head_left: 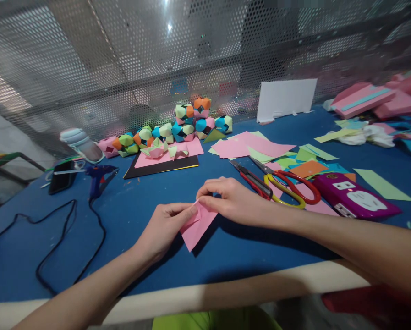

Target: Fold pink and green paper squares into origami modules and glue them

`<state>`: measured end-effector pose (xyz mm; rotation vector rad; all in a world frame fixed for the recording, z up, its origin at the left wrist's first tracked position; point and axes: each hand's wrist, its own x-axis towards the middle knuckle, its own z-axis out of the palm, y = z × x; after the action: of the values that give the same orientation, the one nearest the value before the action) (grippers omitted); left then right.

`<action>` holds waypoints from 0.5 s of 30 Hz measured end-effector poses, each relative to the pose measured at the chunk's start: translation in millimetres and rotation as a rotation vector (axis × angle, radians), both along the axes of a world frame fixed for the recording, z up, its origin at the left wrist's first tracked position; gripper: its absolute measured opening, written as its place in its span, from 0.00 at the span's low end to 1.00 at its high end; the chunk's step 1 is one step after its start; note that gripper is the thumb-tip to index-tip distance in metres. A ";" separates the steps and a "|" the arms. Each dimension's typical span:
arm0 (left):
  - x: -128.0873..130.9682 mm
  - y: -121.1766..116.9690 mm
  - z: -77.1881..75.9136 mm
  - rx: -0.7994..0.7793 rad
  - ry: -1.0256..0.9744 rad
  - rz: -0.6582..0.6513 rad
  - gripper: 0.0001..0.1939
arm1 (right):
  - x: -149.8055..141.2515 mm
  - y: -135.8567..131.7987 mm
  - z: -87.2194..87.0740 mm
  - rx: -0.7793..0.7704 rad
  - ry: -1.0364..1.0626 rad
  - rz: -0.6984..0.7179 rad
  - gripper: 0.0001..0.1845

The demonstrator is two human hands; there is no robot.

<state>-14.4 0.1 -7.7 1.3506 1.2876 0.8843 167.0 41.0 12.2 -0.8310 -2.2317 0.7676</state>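
A small pink paper square (pixel 197 225) lies on the blue table top (pixel 129 215), partly folded. My left hand (pixel 164 228) pinches its left edge with closed fingers. My right hand (pixel 231 199) presses down on its upper corner, fingers curled together on the fold. Both hands meet over the paper near the table's front edge.
Red-and-yellow scissors (pixel 287 185), a cutter (pixel 251 178) and a purple power strip (pixel 354 198) lie to the right among loose coloured sheets (pixel 253 146). Folded paper balls (pixel 184 126) and a pink sheet on black card (pixel 160 166) sit behind. A blue glue gun (pixel 98 176), its cable and a phone (pixel 63 176) lie left.
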 end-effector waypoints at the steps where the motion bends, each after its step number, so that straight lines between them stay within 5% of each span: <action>1: -0.3 -0.5 -0.2 0.017 0.025 0.003 0.14 | 0.0 0.1 0.4 -0.004 -0.005 0.005 0.11; 9: 4.4 -2.1 2.5 0.138 0.222 0.014 0.15 | -2.0 0.8 1.5 -0.109 -0.030 -0.047 0.06; 15: 4.8 -1.5 2.2 0.152 0.264 0.009 0.15 | -0.3 2.4 -4.9 0.135 -0.066 0.021 0.08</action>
<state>-9.7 -1.4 -5.5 1.6246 1.4502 0.8442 166.6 43.4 7.3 -0.7790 -2.3246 0.5995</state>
